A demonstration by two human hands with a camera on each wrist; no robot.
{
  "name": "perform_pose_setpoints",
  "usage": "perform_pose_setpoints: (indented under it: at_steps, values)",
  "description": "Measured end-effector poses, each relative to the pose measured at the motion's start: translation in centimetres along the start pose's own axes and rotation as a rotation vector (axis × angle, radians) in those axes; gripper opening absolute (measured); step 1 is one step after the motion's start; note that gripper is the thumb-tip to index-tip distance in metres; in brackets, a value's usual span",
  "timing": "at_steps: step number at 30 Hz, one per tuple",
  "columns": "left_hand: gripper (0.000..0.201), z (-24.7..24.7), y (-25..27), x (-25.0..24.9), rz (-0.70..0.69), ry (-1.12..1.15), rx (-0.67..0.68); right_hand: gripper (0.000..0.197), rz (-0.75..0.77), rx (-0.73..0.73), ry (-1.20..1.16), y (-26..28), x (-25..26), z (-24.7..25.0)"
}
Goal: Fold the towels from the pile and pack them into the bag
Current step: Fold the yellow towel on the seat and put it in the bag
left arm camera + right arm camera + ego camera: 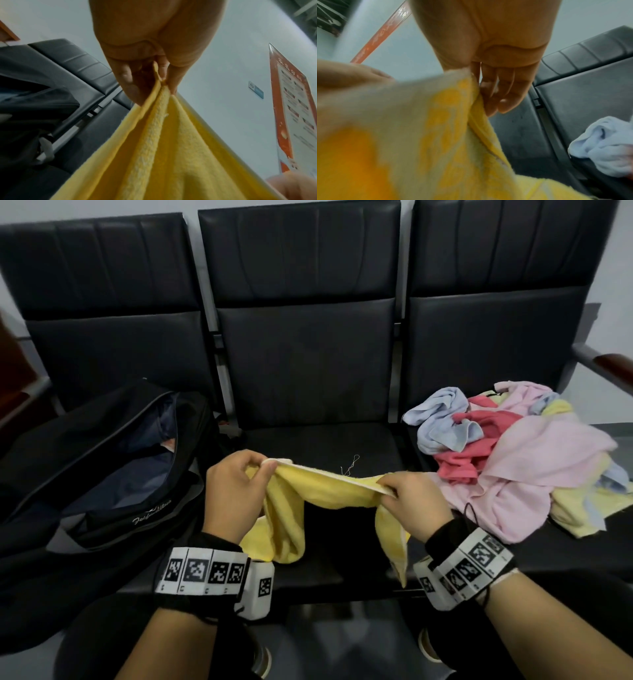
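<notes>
Yellow towel (320,494): one, held in the air above the front of the middle seat (318,440), stretched between both hands; its top edge runs left to right, sagging a little in the middle, with loose ends hanging down below each hand.
Towel detail: a pale border strip runs along the held edge, and a thin loose thread stands up near its middle.
Left hand (233,491): thumb and fingers pinched on the towel's left top corner; the left wrist view shows the cloth gathered into folds between thumb (171,81) and fingers.
Right hand (416,501): fingers curled and pinching the towel's right top edge; in the right wrist view the cloth (419,135) fills the lower left, blurred.
Bag (102,474): one black bag on the left seat, its zip opening wide and facing up; a dark blue lining shows inside, with a small pale patch deep in the opening that I cannot identify.
Bag lettering: white script on the front panel, too small to read.
Pile of towels (520,460): on the right seat, crumpled and overlapping in light blue, red-pink, pale pink and pale yellow; the number of pieces cannot be counted.
Bench (301,285): three joined black padded seats with tall backs, and an armrest (609,362) at the far right.
Wrists: a band of black-and-white square markers (202,570) on each.
</notes>
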State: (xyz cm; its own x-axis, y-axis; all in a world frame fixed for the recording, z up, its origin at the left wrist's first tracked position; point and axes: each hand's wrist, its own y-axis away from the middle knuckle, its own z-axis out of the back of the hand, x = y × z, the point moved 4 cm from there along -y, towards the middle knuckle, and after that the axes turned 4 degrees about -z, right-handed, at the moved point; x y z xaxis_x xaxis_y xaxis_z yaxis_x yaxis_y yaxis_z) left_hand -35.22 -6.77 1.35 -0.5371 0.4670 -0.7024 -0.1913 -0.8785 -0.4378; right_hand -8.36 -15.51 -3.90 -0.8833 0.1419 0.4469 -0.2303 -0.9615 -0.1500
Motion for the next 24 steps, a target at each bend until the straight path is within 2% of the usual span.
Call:
perform_pose_setpoints:
  at_steps: [4, 8, 11, 16, 20, 22, 24]
  values:
    - [0.012, 1.4, -0.2, 0.9, 0.058, -0.035, -0.092, 0.015, -0.061, -0.064, -0.038, -0.6, -1.6, 1.8]
    - [0.011, 3.6, -0.9, 3.0, 0.170, -0.063, -0.236, 0.008, -0.067, -0.092, -0.132, -0.7, -2.8, 3.1]
    - [0.013, 4.8, -1.4, 4.0, 0.199, -0.069, -0.251, 0.007, -0.107, -0.072, -0.338, -0.6, -3.1, 3.6]
    - [0.012, 4.9, -2.4, 2.2, 0.176, -0.028, -0.289, 0.031, -0.066, -0.053, -0.730, -0.8, -0.2, 5.0]
    - [0.012, 2.9, -3.9, -1.4, 0.060, -0.021, -0.224, 0.015, 0.047, 0.021, -1.149, -1.1, 4.4, 6.3]
    - [0.014, 1.6, -4.2, -2.6, 0.016, -0.023, -0.135, 0.018, 0.043, 0.100, -1.283, -1.4, 5.8, 6.4]
    - [0.014, 0.6, -4.0, -2.9, -0.038, -0.045, -0.038, 0.024, -0.002, 0.204, -1.308, -1.6, 6.2, 5.9]
